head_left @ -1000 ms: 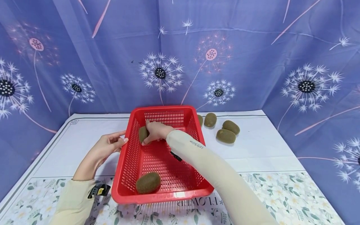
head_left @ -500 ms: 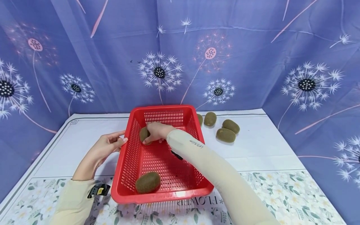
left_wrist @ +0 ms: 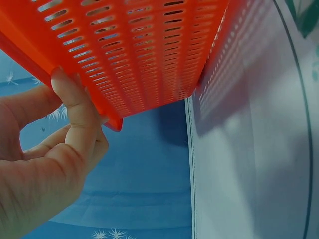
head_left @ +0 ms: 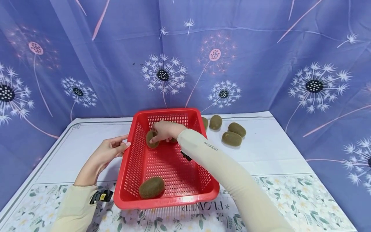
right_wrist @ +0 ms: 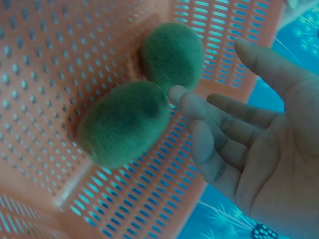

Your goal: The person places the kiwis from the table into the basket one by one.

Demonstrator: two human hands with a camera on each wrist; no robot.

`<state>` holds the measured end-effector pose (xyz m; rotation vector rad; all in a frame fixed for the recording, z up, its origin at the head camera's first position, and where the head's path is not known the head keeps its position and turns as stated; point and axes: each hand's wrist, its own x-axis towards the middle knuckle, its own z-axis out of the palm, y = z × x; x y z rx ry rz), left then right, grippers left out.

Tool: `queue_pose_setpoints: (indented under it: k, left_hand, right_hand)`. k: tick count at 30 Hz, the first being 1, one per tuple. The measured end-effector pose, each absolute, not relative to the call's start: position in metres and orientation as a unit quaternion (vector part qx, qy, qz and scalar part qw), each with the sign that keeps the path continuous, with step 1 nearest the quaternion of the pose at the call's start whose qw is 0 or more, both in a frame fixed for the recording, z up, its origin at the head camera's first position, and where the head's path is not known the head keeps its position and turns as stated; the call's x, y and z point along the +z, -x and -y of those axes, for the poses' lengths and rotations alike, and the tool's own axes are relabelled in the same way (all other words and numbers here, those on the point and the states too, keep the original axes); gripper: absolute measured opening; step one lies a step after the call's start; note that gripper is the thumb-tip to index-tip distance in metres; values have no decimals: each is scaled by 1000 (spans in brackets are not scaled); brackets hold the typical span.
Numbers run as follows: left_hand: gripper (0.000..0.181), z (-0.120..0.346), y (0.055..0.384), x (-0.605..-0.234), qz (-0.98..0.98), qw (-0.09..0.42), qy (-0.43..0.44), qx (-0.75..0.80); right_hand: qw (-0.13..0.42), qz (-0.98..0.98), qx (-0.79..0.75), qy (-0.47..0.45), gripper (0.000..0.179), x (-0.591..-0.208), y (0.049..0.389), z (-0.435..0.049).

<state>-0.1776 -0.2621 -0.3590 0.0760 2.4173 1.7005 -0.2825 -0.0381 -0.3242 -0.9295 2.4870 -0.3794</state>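
1. Red plastic basket (head_left: 168,203): our left hand (head_left: 108,152) pinches its left rim between thumb and fingers.
2. Inside, near the front, we see one kiwi (head_left: 151,187), apart from both hands.
3. At the far end, two kiwis (right_wrist: 124,124) lie just beside our right hand (head_left: 166,130), its fingers loosely bent, grasping nothing.
4. Right of the basket, we count four kiwis (head_left: 232,139) on the table (head_left: 272,154), one partly hidden.
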Motion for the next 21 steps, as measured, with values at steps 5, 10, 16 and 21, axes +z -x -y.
queue_pose_setpoints:
  k: [5,10,16,21]
  left_hand:
    - [60,261,177,-358,-814,95,-26,572]
    - [60,262,177,-359,-813,94,-23,574]
    - [61,262,178,-361,-808,94,-28,581]
    - [61,263,178,-363,-807,91,-32,582]
  right_hand:
    - [197,-905,-134,352,37,-300,281,24]
    - [156,-908,-115,371,47,-280,285,11]
    - [109,-911,-128,378,38,-260,289,-18]
    - [90,-913,-163,363,36,-249,290,-50]
